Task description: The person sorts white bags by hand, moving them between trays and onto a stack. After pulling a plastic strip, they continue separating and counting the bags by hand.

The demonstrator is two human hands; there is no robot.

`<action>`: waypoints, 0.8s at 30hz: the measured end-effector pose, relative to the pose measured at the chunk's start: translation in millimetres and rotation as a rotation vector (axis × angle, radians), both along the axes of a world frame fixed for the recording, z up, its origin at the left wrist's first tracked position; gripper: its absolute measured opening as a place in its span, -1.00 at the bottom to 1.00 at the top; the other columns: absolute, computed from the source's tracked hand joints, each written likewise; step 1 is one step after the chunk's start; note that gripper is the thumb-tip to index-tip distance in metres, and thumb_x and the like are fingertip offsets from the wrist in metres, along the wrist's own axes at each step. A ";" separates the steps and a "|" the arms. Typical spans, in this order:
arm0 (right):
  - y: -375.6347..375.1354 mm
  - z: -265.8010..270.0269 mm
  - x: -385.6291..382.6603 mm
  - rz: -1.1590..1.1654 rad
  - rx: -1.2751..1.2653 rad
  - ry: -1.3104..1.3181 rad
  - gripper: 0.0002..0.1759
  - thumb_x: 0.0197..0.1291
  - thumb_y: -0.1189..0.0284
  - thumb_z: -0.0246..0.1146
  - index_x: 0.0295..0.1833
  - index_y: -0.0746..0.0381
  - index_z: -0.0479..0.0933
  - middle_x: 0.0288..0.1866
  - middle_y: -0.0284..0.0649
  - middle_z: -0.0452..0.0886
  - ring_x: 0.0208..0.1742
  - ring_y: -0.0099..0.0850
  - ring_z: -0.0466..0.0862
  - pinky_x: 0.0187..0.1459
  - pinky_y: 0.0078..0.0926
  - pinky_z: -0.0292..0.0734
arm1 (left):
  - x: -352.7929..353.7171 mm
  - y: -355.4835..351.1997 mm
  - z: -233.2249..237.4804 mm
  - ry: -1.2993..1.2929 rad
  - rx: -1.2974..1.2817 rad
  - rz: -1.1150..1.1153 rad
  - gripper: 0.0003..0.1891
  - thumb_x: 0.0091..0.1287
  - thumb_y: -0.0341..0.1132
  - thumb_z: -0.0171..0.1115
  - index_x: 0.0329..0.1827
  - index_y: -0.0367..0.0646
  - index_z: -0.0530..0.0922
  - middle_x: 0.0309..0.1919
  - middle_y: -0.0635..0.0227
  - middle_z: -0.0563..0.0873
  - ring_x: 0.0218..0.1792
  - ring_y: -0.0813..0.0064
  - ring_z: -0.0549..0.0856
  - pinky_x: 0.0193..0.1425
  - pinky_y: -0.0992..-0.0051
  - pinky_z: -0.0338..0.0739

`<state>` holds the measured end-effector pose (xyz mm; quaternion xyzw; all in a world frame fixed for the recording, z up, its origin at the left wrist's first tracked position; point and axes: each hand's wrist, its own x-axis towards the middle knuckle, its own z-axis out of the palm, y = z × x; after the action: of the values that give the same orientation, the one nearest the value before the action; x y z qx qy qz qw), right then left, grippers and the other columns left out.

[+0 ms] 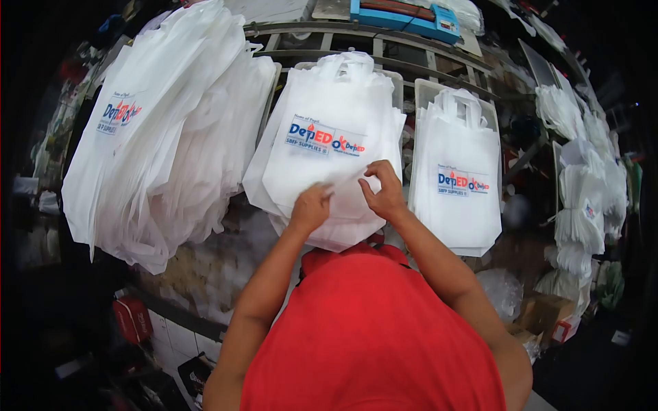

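Observation:
A stack of white fabric tote bags (322, 92) lies in front of me, handles pointing away, with blue and red "DepED OK" print on the top one. My left hand (313, 205) is on the lower part of this top bag, its fingers closed and slightly blurred, with the white cloth at the fingertips. To its right, my right hand (385, 190) is just above the same bag, below the print. Its thumb and forefinger are curved with a gap between them; the other fingers are curled and partly hidden.
At the left hangs a large, loose pile of printed white bags (157, 130). On the right rests a neater stack of bags (456, 144) on a board. Beyond them run metal rails (411, 51) and a blue machine (404, 19). Bundled white bags (579, 198) and a cardboard box (545, 314) are at far right.

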<state>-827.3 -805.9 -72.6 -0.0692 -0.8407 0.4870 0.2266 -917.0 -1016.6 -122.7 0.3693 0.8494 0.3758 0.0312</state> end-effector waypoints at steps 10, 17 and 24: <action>17.4 -14.2 9.7 0.491 0.584 -0.754 -0.59 0.20 0.28 0.40 0.15 0.14 0.68 0.38 -0.25 0.59 0.48 -0.08 0.43 0.42 -0.06 0.35 | -11.2 -5.1 44.3 -0.048 0.182 0.128 -0.67 0.34 -0.52 0.15 0.13 -0.20 0.68 0.01 -0.08 0.72 0.06 -0.17 0.70 0.17 0.12 0.61; 10.3 -36.8 19.8 0.447 0.795 -0.424 -0.80 0.26 0.31 0.32 -0.05 0.13 0.67 0.24 -0.31 0.67 0.42 -0.12 0.48 0.48 0.42 0.18 | -10.9 -0.9 43.8 -0.084 0.200 0.172 -0.62 0.32 -0.56 0.10 0.17 -0.22 0.68 0.05 -0.08 0.72 0.08 -0.15 0.70 0.20 0.13 0.61; 5.7 16.5 3.8 0.349 0.332 -0.548 -0.84 0.28 0.40 0.27 -0.08 0.14 0.69 -0.17 -0.23 0.75 0.06 -0.11 0.68 0.35 0.30 0.38 | -14.1 -4.8 49.5 -0.118 0.199 0.128 -0.70 0.45 -0.38 0.21 0.18 -0.25 0.66 -0.02 -0.08 0.74 0.06 -0.14 0.70 0.20 0.14 0.59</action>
<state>-823.5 -800.2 -56.1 -0.0151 -0.9370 0.3384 -0.0855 -931.0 -1021.4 -73.2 0.2928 0.8264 0.4806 0.0203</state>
